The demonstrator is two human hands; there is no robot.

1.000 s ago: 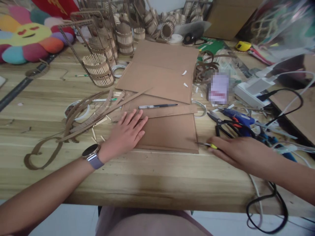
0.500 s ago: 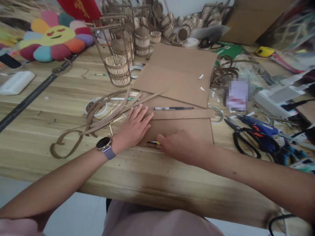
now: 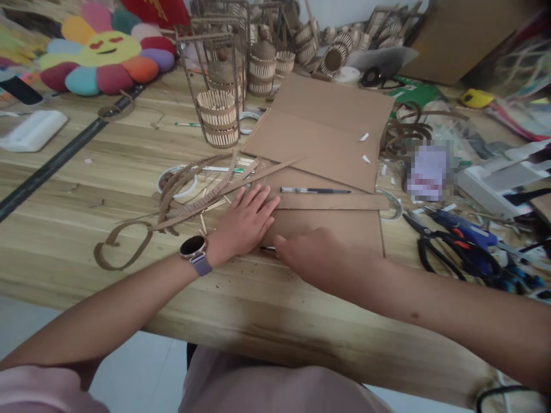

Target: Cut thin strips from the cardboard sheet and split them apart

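Note:
My left hand (image 3: 246,221) lies flat with fingers spread, pressing on the left part of a brown cardboard sheet (image 3: 340,223). A straight cardboard strip (image 3: 331,201) lies across that sheet, its left end by my left fingertips. Just to the right, my right hand (image 3: 307,252) is closed low over the sheet's near edge. From its fingers sticks the thin dark blade of a utility knife (image 3: 268,249), pointing left; the handle is hidden in the fist. Above the strip rests a pen (image 3: 315,190).
Behind is a larger cardboard piece (image 3: 322,123). Curled cardboard strips (image 3: 200,195) and a tape roll lie left, below a small stick basket (image 3: 218,117). At right are black scissors (image 3: 439,246), a blue glue gun (image 3: 467,226) and a white stand (image 3: 495,180). A dark bar (image 3: 64,155) crosses the left side.
The view has shifted slightly, so the table things appear farther right. My right fingers now cover the yellow part of the knife that showed before. My left hand stays flat on the cardboard.

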